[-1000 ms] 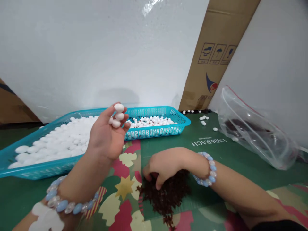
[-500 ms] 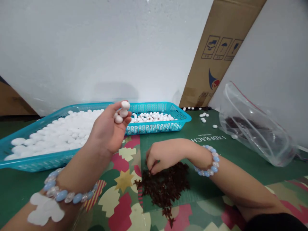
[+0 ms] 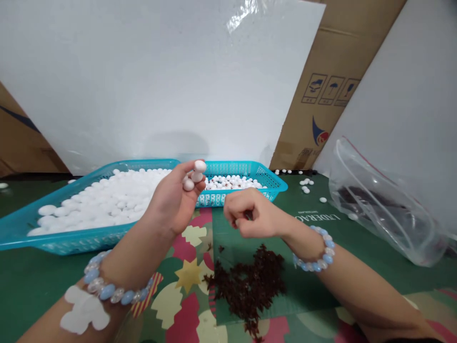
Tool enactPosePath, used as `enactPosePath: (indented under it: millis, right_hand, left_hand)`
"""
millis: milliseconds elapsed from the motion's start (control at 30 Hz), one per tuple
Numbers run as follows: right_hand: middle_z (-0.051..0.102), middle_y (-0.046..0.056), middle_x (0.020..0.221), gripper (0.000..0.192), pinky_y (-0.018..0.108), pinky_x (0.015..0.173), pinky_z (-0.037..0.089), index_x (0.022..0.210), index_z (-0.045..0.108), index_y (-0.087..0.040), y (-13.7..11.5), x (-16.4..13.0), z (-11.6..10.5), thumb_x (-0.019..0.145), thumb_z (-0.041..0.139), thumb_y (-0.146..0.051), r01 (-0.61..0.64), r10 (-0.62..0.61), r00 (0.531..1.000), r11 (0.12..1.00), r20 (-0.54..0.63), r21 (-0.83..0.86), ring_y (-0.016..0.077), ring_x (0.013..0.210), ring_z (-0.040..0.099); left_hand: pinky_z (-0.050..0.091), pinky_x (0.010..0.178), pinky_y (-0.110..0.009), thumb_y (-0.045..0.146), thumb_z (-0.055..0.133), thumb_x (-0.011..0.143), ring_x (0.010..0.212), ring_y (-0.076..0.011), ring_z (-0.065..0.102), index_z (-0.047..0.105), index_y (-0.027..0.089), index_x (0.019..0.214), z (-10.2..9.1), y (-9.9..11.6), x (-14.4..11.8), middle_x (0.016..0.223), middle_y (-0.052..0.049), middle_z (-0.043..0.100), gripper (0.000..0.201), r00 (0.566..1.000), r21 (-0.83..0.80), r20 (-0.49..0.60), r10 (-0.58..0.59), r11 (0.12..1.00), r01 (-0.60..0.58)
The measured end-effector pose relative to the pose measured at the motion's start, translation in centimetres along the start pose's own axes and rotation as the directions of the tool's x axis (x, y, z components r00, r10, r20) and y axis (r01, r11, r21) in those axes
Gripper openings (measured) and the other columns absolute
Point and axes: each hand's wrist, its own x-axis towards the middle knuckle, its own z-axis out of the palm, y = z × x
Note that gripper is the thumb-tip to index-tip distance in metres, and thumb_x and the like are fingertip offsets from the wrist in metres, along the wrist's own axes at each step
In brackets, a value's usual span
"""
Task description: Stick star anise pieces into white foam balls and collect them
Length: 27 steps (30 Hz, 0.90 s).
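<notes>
My left hand (image 3: pixel 173 200) is raised palm up in front of the baskets, its fingers closed around several small white egg-shaped balls (image 3: pixel 200 166). One ball sits at the fingertips. To its right, my right hand (image 3: pixel 252 212) hovers above a pile of small dark red-brown spiky pieces (image 3: pixel 250 286). Its fingers are curled in a pinch, and whatever lies between them is hidden. Behind my left forearm stands a turquoise basket (image 3: pixel 89 242) full of white balls. A second turquoise basket (image 3: pixel 274 186) farther back holds smaller-looking white balls with brown spots.
A clear zip bag (image 3: pixel 389 224) with dark brown contents lies at the right. Loose white balls (image 3: pixel 306 189) are scattered near the back. Green patterned sheeting (image 3: pixel 310 238) covers the work surface. A white board (image 3: pixel 160 85) and cardboard (image 3: pixel 321 95) stand behind.
My right hand has lifted off the brown pile and moved up toward my left hand, still pinched. My left hand keeps the white balls. The whole view has shifted slightly.
</notes>
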Motion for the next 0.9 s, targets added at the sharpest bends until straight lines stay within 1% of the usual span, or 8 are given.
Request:
enactPosePath:
  millis: [100, 200, 333, 433, 500, 600, 733, 900]
  right_hand:
    - [0.028, -0.005, 0.039, 0.015, 0.019, 0.036, 0.023, 0.038, 0.018, -0.019, 0.2, 0.0, -0.2, 0.045, 0.030, -0.013, 0.020, -0.010, 0.992, 0.997, -0.125, 0.080, 0.0056, 0.039, 0.028]
    - [0.025, -0.006, 0.039, 0.016, 0.018, 0.033, 0.023, 0.038, 0.018, -0.019, 0.6, 0.0, -0.2, 0.045, 0.031, -0.014, 0.036, -0.001, 0.982, 0.983, -0.190, 0.180, 0.0045, 0.037, 0.028]
    - [0.022, -0.008, 0.041, 0.017, 0.015, 0.030, 0.021, 0.043, 0.019, -0.019, 0.8, 0.0, 0.2, 0.046, 0.034, -0.011, 0.035, 0.031, 0.979, 0.950, -0.203, 0.311, 0.0026, 0.034, 0.026]
    - [0.034, -0.007, 0.046, 0.011, 0.014, 0.032, 0.028, 0.053, 0.032, -0.017, 0.3, 0.0, 0.2, 0.048, 0.038, -0.008, 0.013, 0.055, 0.985, 0.921, -0.163, 0.389, 0.0027, 0.037, 0.034]
    - [0.041, -0.006, 0.049, 0.012, 0.014, 0.035, 0.033, 0.061, 0.039, -0.016, -0.1, 0.1, 0.1, 0.052, 0.044, -0.008, -0.046, 0.106, 0.988, 0.891, -0.110, 0.452, 0.0028, 0.040, 0.039]
    - [0.046, -0.006, 0.047, 0.008, 0.013, 0.038, 0.038, 0.058, 0.047, -0.014, -0.7, 0.2, -0.1, 0.054, 0.052, -0.010, -0.140, 0.215, 0.974, 0.832, -0.078, 0.536, 0.0021, 0.039, 0.044]
    - [0.052, -0.006, 0.046, 0.009, 0.010, 0.041, 0.041, 0.054, 0.054, -0.014, -0.7, 0.4, -0.1, 0.053, 0.054, -0.005, -0.122, 0.301, 0.936, 0.762, -0.182, 0.636, 0.0014, 0.041, 0.049]
    - [0.054, -0.007, 0.048, 0.014, 0.010, 0.042, 0.043, 0.056, 0.054, -0.015, -0.8, 0.7, 0.3, 0.055, 0.049, -0.001, -0.046, 0.324, 0.902, 0.730, -0.286, 0.681, 0.0016, 0.044, 0.051]
  left_hand:
    - [0.034, 0.039, -0.010, 0.009, 0.040, 0.062, 0.036, -0.0007, 0.029, 0.049, 0.009, 0.049, 0.0, 0.1, -0.3, 0.039, 0.005, 0.028, 0.016, 1.000, -0.002, 0.013, -0.001, 1.000, 0.001]
    - [0.035, 0.039, -0.010, 0.009, 0.041, 0.062, 0.034, -0.0007, 0.028, 0.048, 0.009, 0.049, 0.0, 0.1, -0.4, 0.038, 0.006, 0.026, 0.015, 1.000, 0.003, 0.021, -0.008, 1.000, 0.008]
    - [0.036, 0.041, -0.011, 0.009, 0.040, 0.062, 0.035, -0.0008, 0.030, 0.048, 0.009, 0.049, 0.1, -0.1, -0.4, 0.039, 0.005, 0.029, 0.015, 1.000, 0.020, 0.023, -0.009, 1.000, 0.008]
    - [0.037, 0.042, -0.012, 0.011, 0.041, 0.062, 0.040, -0.0027, 0.036, 0.049, 0.009, 0.050, 0.1, -0.2, -0.4, 0.041, 0.004, 0.031, 0.014, 1.000, 0.043, 0.024, -0.018, 0.999, 0.017]
    - [0.037, 0.042, -0.012, 0.011, 0.041, 0.061, 0.042, -0.0034, 0.038, 0.049, 0.009, 0.051, 0.1, -0.2, -0.4, 0.043, 0.003, 0.034, 0.013, 1.000, 0.051, 0.023, -0.020, 0.999, 0.019]
    - [0.036, 0.042, -0.012, 0.012, 0.042, 0.061, 0.043, -0.0032, 0.038, 0.049, 0.010, 0.051, 0.2, -0.3, -0.6, 0.045, 0.003, 0.035, 0.013, 0.999, 0.050, 0.033, -0.017, 0.999, 0.015]
    - [0.036, 0.044, -0.013, 0.015, 0.045, 0.060, 0.046, -0.0037, 0.038, 0.051, 0.011, 0.053, 0.5, -0.3, -1.3, 0.046, 0.003, 0.037, 0.011, 0.998, 0.021, 0.055, 0.022, 1.000, -0.023]
    - [0.036, 0.044, -0.014, 0.016, 0.043, 0.062, 0.050, -0.0049, 0.043, 0.054, 0.013, 0.054, 1.1, -0.3, -2.1, 0.056, 0.000, 0.046, 0.014, 0.997, -0.028, 0.022, 0.078, 0.997, -0.077]
